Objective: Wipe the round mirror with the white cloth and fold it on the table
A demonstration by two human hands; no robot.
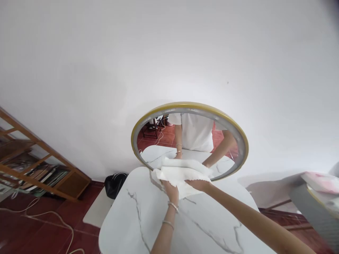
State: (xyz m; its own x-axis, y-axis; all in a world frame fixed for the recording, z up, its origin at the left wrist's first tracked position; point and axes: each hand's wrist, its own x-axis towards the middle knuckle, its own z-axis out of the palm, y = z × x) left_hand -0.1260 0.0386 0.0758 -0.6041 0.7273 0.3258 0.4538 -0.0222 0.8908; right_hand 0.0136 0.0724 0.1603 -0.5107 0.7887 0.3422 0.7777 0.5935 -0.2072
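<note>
A round mirror [196,135] with a gold and grey frame leans against the wall, its lower edge on a white marbled table [159,225]. Bunched at the bottom of the glass is a white cloth [182,173], its near edge frilly and hanging toward the table. My left hand [169,187], with two bracelets on the wrist, grips the cloth at its left side. On the right side my right hand [198,185] grips it too. The cloth covers most of the fingers of both hands. Both arms and the cloth reflect in the mirror.
Left of the table, a black bag [116,185] rests on a white surface. A wooden rack [53,158] holding papers or books leans farther left, with a pale cable [63,222] on the red floor. At right stands a grey unit [312,201] with a pink-and-white package [321,181].
</note>
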